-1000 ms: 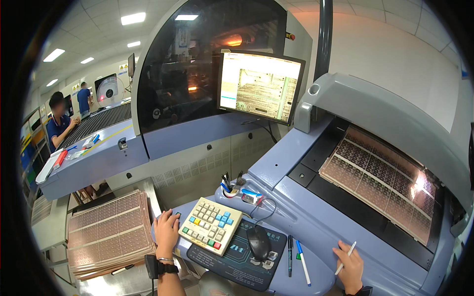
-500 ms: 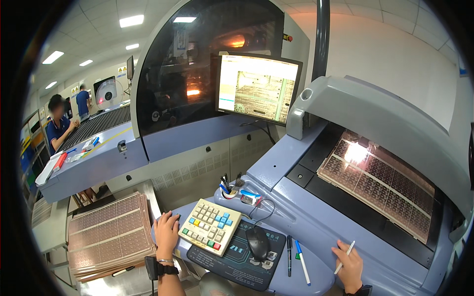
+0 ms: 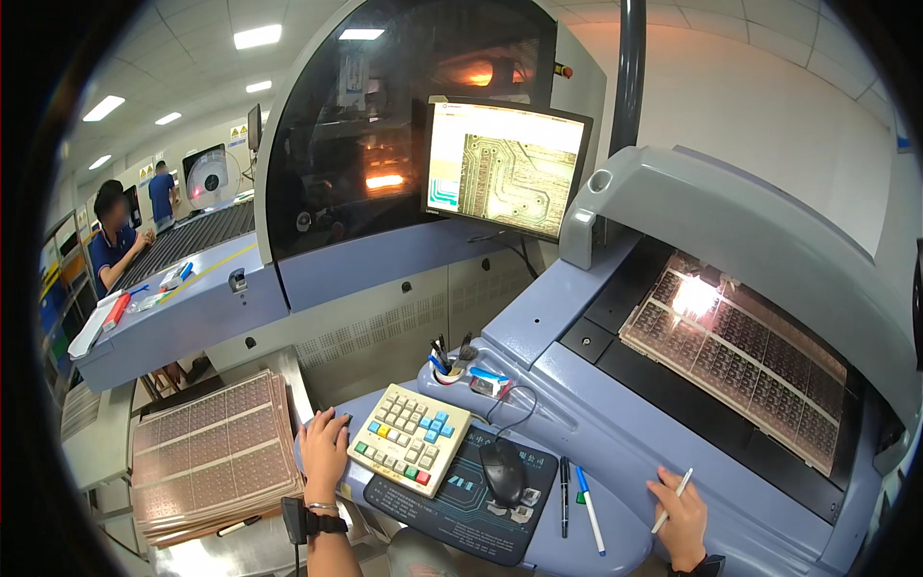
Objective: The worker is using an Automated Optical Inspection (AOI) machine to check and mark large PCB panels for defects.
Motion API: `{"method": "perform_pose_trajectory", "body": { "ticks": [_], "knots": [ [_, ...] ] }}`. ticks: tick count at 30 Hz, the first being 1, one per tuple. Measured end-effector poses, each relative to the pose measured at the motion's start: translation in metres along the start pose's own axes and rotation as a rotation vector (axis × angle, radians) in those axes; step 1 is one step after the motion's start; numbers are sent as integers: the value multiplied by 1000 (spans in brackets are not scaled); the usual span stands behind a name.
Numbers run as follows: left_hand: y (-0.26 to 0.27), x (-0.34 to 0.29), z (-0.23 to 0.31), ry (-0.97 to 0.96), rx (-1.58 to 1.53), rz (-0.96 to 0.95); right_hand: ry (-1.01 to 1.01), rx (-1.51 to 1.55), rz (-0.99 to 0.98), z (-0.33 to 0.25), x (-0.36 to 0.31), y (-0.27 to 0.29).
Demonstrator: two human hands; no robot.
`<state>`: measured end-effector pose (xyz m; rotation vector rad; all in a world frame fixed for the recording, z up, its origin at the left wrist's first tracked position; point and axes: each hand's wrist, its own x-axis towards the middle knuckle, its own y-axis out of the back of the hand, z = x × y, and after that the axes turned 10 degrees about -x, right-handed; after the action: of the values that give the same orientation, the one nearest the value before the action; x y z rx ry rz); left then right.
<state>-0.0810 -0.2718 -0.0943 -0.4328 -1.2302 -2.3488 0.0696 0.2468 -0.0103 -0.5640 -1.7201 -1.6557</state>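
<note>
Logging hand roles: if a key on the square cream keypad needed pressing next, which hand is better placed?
Probably the left hand: it rests beside the square cream keypad. The right hand grips a slim white pen-like stick and sits farther away, past the black mouse.

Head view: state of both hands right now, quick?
Left hand: open, beside the cream keypad, nothing visibly held.
Right hand: closed on a slim white pen-like tool.
</note>
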Motion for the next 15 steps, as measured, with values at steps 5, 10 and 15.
{"method": "perform_pose_trajectory", "body": {
  "ticks": [5, 10, 15],
  "knots": [
    [2, 1, 2, 1, -1, 3, 1, -4, 3, 0, 0, 0],
    [1, 1, 0, 4, -5, 14, 8, -11, 5, 0, -1, -1],
    [0, 2, 0, -6, 28, -10, -5, 2, 3, -1, 1, 0]
  ]
}}
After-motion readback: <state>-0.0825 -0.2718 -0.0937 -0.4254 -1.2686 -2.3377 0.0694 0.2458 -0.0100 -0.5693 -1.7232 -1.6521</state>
